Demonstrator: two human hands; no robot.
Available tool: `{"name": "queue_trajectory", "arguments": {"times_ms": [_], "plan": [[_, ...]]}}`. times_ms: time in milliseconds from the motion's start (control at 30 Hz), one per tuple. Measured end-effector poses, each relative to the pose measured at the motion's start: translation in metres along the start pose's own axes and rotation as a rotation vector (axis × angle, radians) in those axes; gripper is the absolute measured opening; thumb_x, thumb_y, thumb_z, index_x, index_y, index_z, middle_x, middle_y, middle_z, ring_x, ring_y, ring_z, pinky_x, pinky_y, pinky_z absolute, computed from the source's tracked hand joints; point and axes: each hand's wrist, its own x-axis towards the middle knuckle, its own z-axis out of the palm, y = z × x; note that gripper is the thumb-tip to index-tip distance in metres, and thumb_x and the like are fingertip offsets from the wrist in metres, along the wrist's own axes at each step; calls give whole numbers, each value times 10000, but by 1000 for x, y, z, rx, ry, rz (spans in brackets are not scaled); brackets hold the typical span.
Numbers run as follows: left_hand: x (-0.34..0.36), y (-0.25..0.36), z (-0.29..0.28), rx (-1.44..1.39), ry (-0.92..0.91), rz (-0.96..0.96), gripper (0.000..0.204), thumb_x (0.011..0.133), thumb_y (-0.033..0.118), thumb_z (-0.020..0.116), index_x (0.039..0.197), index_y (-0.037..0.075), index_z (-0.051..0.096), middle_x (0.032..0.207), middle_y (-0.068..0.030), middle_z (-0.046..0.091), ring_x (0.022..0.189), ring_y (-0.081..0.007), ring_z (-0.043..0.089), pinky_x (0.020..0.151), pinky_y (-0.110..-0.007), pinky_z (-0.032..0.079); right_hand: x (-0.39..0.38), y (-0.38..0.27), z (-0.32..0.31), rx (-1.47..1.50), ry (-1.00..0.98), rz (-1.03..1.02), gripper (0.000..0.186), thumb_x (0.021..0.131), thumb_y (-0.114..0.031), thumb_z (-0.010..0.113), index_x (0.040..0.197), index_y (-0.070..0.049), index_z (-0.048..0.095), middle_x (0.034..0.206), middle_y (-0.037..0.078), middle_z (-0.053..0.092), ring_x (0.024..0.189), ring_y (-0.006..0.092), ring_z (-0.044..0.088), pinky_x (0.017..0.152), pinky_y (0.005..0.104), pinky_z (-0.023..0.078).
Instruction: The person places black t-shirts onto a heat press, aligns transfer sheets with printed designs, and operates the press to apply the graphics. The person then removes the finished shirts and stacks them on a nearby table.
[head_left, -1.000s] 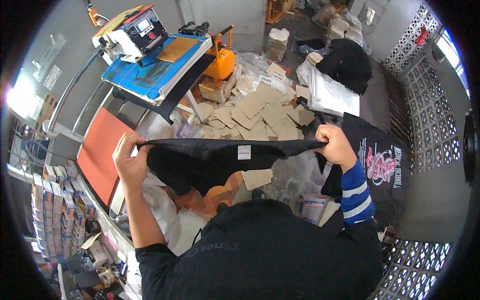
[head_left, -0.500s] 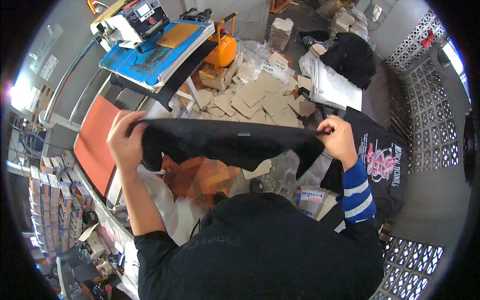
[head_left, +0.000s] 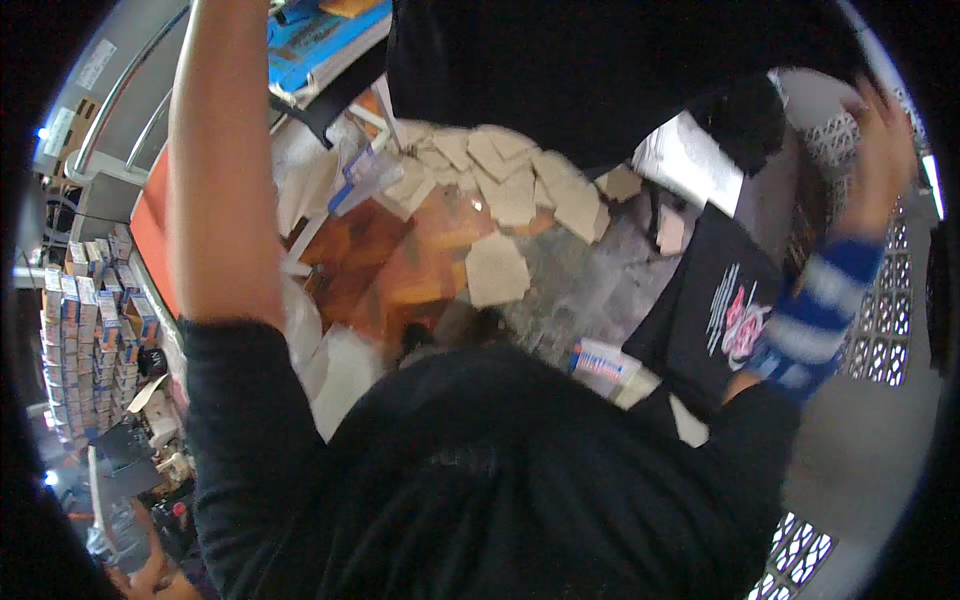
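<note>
A black T-shirt (head_left: 560,80) is spread out in the air across the top of the view, its upper part cut off by the frame edge. My left forearm (head_left: 225,170) runs up past the shirt's left side; the hand itself lies beyond the top edge. At the upper right, my right hand (head_left: 882,150), smeared by motion, is raised with its fingertips closed at the shirt's right corner. A striped blue and white band covers that forearm. Below it, another black T-shirt (head_left: 700,310) with a pink and white print lies draped.
Cardboard pieces (head_left: 505,190) litter the floor ahead, with one piece (head_left: 497,270) closer to me. A blue-topped machine table (head_left: 330,45) stands at upper left beside an orange-red board (head_left: 155,235). Stacked boxes (head_left: 95,320) line the left. Another person's arm (head_left: 150,550) shows at lower left.
Both arms have swung up and outward, carrying the black T-shirt from in front of me up and away. It has opened out wide, and my left hand has left the view.
</note>
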Motion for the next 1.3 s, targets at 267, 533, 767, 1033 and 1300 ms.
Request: {"name": "queue_trajectory", "arguments": {"times_ms": [267,533,767,1033,1300], "plan": [[-216,23,-60,9,-731,-258,96,904,64,627,962,19,689,917,-139,683,1007,-277,660,999,-411,464,-291,-86,36,187,-996,263,222,969,-182,555,1072,-8,648,957,227,699,904,375,683,776,466,513],[-196,-27,-203,-406,21,-1021,54,974,17,637,1018,-15,642,885,6,632,824,-72,554,760,-225,455,-142,-189,130,1134,-1163,1022,120,1014,-88,608,1110,-22,641,912,29,667,756,117,640,715,266,530],[-269,-30,-325,170,25,-831,126,837,-63,693,944,-3,663,862,-136,712,792,-212,715,721,-313,550,-145,-320,188,948,-902,403,115,929,18,609,1026,5,671,940,137,706,874,214,675,820,328,522],[-338,-73,-414,32,-39,-1225,160,794,-150,615,897,-27,611,1091,-160,725,1041,-265,678,922,-352,527,-170,-480,236,889,-1168,331,175,794,64,629,925,-19,711,938,148,738,871,296,710,795,373,541],[-334,-127,-473,-122,238,-1284,81,895,-62,618,935,9,616,909,-49,626,889,-163,615,843,-296,488,-81,-541,258,1355,-1149,586,219,859,164,537,939,-35,579,989,100,679,1002,218,665,969,360,503]]}}
